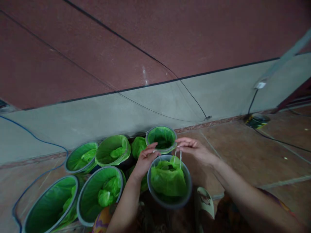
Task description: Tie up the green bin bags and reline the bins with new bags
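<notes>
A green drawstring bag (168, 181) stands partly raised out of a grey-rimmed bucket (170, 204) in front of me. White drawstring loops (180, 158) rise from the bag's top edge at both sides. At the bag's left, my left hand (146, 159) is closed in a pinch on a drawstring, its thumb against the fingers. On the other side my right hand (194, 149) pinches the loop there, with the strands hanging below its fingertips. Behind the hands stands another bucket (161, 127) lined with green; its inside is dark.
Several green-lined buckets (80, 191) crowd the floor on my left. A blue cable (43, 140) runs past them along the wall (68, 121). Far right, a black cord (282, 140) leads to a dark can (257, 120). My slipper (205, 202) is beside the near bucket.
</notes>
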`<move>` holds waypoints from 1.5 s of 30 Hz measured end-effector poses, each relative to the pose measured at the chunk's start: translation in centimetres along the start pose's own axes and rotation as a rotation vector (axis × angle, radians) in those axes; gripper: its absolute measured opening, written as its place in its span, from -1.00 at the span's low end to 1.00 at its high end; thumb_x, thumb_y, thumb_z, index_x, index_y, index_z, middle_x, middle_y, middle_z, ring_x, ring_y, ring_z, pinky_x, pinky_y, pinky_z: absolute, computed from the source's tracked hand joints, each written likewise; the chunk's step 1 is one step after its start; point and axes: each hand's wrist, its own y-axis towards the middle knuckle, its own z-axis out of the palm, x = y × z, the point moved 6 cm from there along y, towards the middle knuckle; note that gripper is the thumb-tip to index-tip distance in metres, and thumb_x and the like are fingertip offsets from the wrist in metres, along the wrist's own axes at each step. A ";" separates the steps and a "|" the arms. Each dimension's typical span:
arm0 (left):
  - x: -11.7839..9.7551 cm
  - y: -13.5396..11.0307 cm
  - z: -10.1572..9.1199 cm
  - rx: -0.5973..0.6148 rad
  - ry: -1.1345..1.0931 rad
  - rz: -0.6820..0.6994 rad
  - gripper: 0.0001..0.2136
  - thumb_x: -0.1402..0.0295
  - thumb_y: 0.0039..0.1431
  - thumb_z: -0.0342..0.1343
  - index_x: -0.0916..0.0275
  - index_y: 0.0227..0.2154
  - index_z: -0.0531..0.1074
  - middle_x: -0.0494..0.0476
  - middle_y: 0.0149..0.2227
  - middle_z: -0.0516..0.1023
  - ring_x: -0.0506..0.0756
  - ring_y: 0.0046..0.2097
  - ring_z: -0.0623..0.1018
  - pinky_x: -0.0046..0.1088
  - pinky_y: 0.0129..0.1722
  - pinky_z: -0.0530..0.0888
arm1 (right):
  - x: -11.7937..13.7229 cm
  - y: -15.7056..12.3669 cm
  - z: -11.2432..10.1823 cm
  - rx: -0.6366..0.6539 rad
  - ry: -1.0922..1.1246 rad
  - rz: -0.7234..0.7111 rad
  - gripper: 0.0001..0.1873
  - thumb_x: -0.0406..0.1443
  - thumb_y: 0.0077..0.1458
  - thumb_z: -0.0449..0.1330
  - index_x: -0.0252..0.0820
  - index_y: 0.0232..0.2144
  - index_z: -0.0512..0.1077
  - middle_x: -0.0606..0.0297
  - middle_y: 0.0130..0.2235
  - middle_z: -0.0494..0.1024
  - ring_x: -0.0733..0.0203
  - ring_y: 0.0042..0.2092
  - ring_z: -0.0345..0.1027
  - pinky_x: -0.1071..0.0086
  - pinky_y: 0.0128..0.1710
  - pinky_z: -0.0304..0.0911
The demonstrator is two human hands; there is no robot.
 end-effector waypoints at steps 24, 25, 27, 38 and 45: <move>0.9 1.2 5.1 0.217 0.078 -0.016 -0.55 -0.03 0.27 -0.18 0.23 -0.50 0.31 -0.09 -0.59 0.20 -0.04 -0.53 0.18 -0.50 -0.51 0.17 | 0.6 1.9 4.9 -0.049 -0.193 -0.125 -0.76 -0.27 0.10 0.11 -0.18 -0.18 0.45 0.24 -0.29 0.61 0.23 -0.29 0.46 0.38 -0.28 0.32; 1.2 1.3 5.3 0.217 0.044 -0.028 -0.54 -0.07 0.25 -0.16 0.23 -0.49 0.31 -0.09 -0.60 0.19 -0.05 -0.54 0.17 -0.50 -0.51 0.16 | 0.4 1.9 4.6 -0.089 -0.231 -0.113 -0.77 -0.27 0.09 0.12 -0.18 -0.19 0.45 0.25 -0.31 0.60 0.23 -0.30 0.45 0.39 -0.30 0.31; 1.6 1.3 5.5 0.218 -0.017 -0.056 -0.51 -0.12 0.21 -0.14 0.23 -0.48 0.34 -0.10 -0.62 0.18 -0.05 -0.56 0.17 -0.51 -0.52 0.15 | 0.0 2.0 4.1 -0.127 -0.321 -0.079 -0.76 -0.28 0.06 0.13 -0.18 -0.19 0.46 0.29 -0.36 0.58 0.25 -0.36 0.42 0.41 -0.34 0.28; 2.1 1.1 5.3 0.220 -0.090 -0.144 -0.49 -0.16 0.15 -0.07 0.23 -0.53 0.34 -0.12 -0.67 0.18 -0.08 -0.59 0.16 -0.50 -0.55 0.14 | -0.8 2.0 5.1 0.092 -0.602 -0.087 -0.82 -0.33 0.18 0.03 -0.17 -0.37 0.43 0.33 -0.41 0.53 0.29 -0.38 0.33 0.45 -0.34 0.15; 3.2 1.2 4.2 -0.015 -0.164 -0.256 -0.62 0.02 0.20 -0.05 0.25 -0.29 0.45 -0.01 -0.54 0.46 -0.02 -0.53 0.42 -0.47 -0.45 0.39 | -1.7 2.1 4.3 0.012 -0.745 -0.003 -0.82 -0.33 0.22 0.00 -0.17 -0.38 0.37 0.29 -0.39 0.45 0.27 -0.34 0.29 0.42 -0.34 0.09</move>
